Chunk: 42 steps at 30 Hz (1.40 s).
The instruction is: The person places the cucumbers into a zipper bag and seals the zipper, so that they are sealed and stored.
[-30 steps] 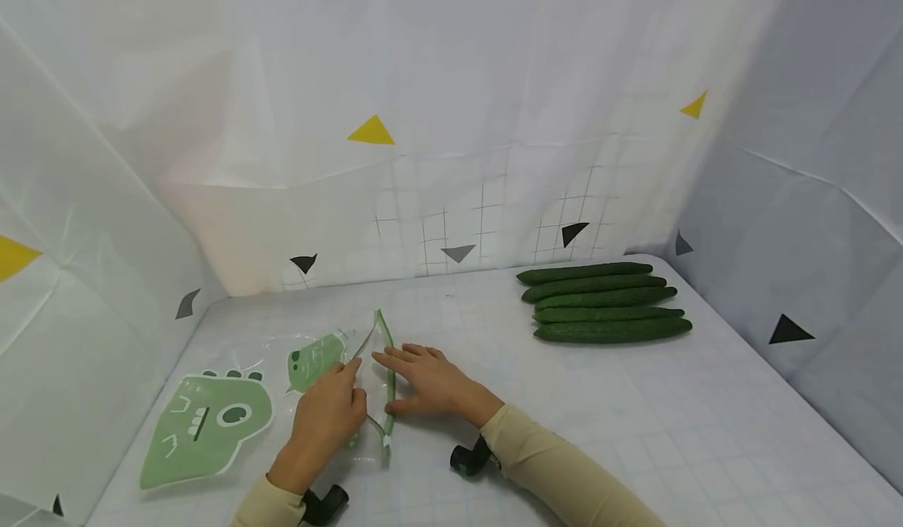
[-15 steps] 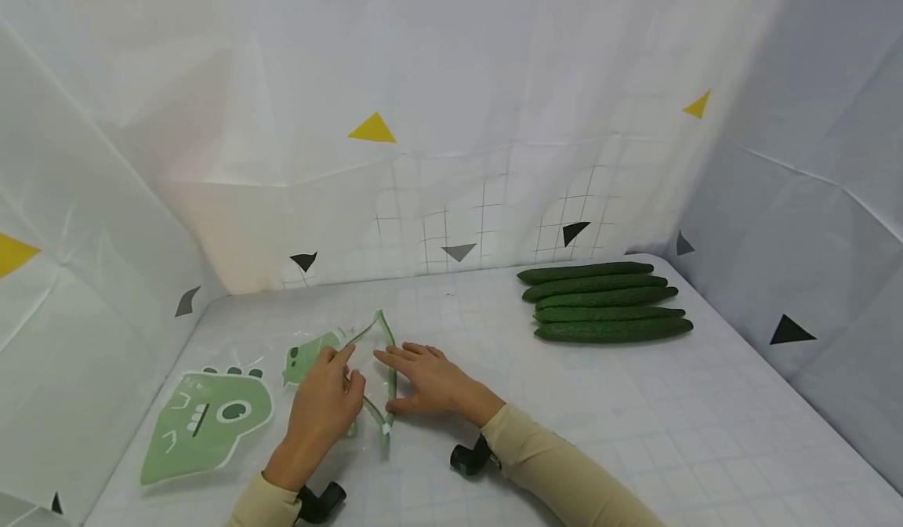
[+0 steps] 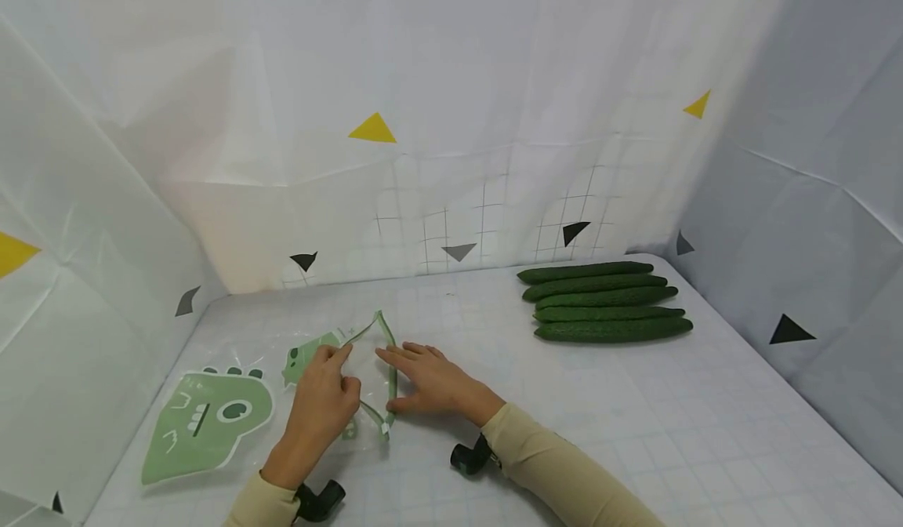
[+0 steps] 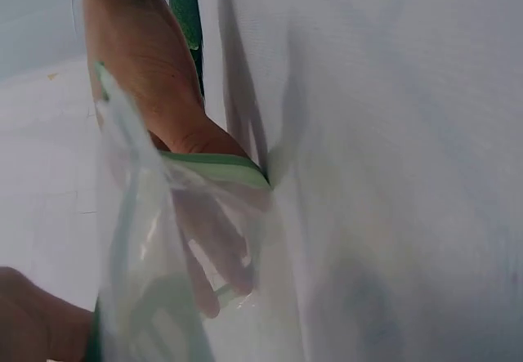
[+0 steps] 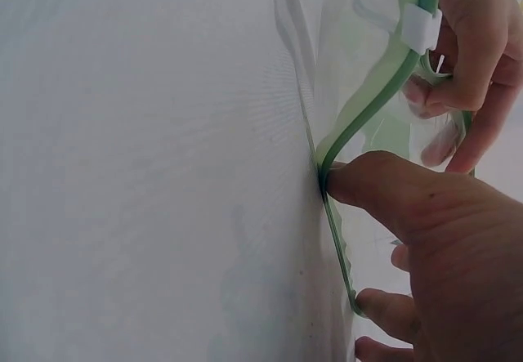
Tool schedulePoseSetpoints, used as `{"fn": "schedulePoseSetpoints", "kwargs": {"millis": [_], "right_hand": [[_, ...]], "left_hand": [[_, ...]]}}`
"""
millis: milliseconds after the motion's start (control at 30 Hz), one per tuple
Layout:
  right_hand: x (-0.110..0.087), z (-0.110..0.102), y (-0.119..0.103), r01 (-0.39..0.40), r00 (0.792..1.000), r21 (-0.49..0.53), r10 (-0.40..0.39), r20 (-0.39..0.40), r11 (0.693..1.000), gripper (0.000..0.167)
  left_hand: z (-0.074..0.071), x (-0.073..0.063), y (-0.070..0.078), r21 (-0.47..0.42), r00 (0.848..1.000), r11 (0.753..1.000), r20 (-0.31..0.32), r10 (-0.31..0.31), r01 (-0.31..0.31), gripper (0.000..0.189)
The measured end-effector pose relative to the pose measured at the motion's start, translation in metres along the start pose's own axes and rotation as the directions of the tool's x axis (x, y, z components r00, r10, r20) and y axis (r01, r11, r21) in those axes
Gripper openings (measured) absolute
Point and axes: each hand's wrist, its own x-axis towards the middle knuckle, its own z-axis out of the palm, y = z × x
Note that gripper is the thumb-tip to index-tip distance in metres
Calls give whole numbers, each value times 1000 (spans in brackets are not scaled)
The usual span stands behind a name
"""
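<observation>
A clear zipper bag (image 3: 201, 433) printed with a green dinosaur lies on the table at the left, its mouth facing right and spread apart. My left hand (image 3: 320, 401) pinches the raised upper lip of that mouth. In the right wrist view, the left fingers (image 5: 470, 76) curl at the lip, close to the white slider (image 5: 421, 27) on the green zip strip. My right hand (image 3: 433, 386) presses the lower lip onto the table with fingers extended. Through the clear film in the left wrist view, the right fingers (image 4: 221, 256) show past the lower lip.
Several cucumbers (image 3: 614, 331) lie side by side at the back right of the white-covered table (image 3: 564, 425). White sheeting (image 3: 451, 80) with coloured triangles walls in the back and both sides. Black wrist cameras (image 3: 320, 502) hang below both wrists.
My left hand has shifted slightly left, drawing the upper lip with it, so the bag's mouth gapes a little wider. The right hand stays nearly still on the lower lip.
</observation>
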Motion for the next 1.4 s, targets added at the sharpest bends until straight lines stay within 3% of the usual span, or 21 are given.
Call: {"fn": "schedulePoseSetpoints", "kwargs": {"millis": [200, 467, 1000, 1400], "right_hand": [[-1, 0, 0, -8, 1000, 9, 8, 9, 1000, 87], [-3, -2, 1, -10, 1000, 15, 9, 11, 1000, 88], [-5, -3, 0, 19, 1000, 25, -19, -3, 1000, 87], [-3, -2, 1, 22, 1000, 10, -22, -10, 1000, 87]], "left_hand": [[1, 1, -1, -9, 1000, 1000, 3, 1, -1, 49], [-1, 2, 1, -97, 1000, 995, -4, -23, 22, 53], [0, -14, -13, -299, 996, 953, -43, -72, 55, 57], [-3, -19, -16, -365, 995, 931, -89, -49, 14, 59]]}}
